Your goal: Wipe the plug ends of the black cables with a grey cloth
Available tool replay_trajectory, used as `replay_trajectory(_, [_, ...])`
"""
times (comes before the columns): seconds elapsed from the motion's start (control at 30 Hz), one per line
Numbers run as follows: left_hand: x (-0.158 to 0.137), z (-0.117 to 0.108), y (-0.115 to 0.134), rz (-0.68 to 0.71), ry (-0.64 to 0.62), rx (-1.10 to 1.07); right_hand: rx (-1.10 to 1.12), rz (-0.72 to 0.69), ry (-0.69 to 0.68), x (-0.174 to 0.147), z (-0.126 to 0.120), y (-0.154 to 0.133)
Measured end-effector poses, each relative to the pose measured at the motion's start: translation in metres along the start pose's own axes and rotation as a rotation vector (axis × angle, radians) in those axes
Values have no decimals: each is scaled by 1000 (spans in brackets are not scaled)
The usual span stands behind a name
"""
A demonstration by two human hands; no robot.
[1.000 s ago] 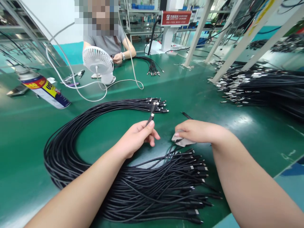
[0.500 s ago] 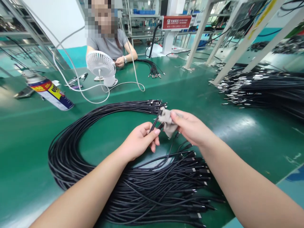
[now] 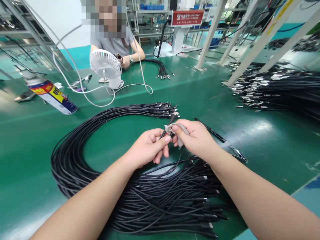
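Observation:
My left hand (image 3: 153,146) pinches a black cable (image 3: 162,134) near its plug end, the silver tip (image 3: 175,114) pointing up and away. My right hand (image 3: 195,136) grips a crumpled grey cloth (image 3: 180,142), which is pressed around the cable just below the plug. Both hands nearly touch above the gap in a big curved bundle of black cables (image 3: 67,156). One end of that bundle (image 3: 165,108) lies behind my hands; the other, with many silver plugs (image 3: 205,178), spreads out below my right wrist. My fingers partly hide the held cable.
A spray can (image 3: 51,93) stands at the left, near a white fan (image 3: 106,65) with its looping cord. A co-worker (image 3: 112,43) sits across the green table (image 3: 120,136). Tweezers (image 3: 237,153) lie beyond my right forearm. More cables (image 3: 280,86) are heaped at the right.
My right hand has moved left and closer to my left hand, bringing the cloth onto the cable. The tweezers beyond my right arm have come into view.

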State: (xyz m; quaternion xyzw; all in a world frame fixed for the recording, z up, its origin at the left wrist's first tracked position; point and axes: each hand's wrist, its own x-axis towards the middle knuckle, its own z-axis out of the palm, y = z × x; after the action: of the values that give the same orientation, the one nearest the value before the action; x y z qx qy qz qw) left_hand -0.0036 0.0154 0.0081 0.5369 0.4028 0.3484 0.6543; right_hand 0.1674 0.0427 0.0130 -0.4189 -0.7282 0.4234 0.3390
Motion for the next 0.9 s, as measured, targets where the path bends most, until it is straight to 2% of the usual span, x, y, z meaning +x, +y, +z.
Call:
replay_trajectory(0.13, [2, 1, -1, -37, 33, -48, -203, -35, 82, 0, 4, 3])
replay_trajectory(0.3, [6, -1, -9, -48, 39, -41, -311, -14, 89, 2, 3, 5])
replay_trajectory(0.37, [6, -3, -11, -48, 36, -48, -304, 17, 179, 5, -4, 7])
replay_trajectory(0.43, [5, -4, -12, -38, 34, -68, -265, 63, 334, 8, -13, 11])
replay_trajectory(0.53, [4, -5, -11, -21, 30, -109, -90, 104, 454, 12, -24, 17])
replay_trajectory(0.6, [3, -5, -9, -27, 9, -133, 30, 89, 423, 11, -25, 19])
replay_trajectory(0.77, [3, -4, -6, -52, -9, -179, 200, 46, 231, 1, -10, 8])
replay_trajectory(0.9, [2, -5, -7, -62, -43, -218, 90, -66, 23, -6, -3, -6])
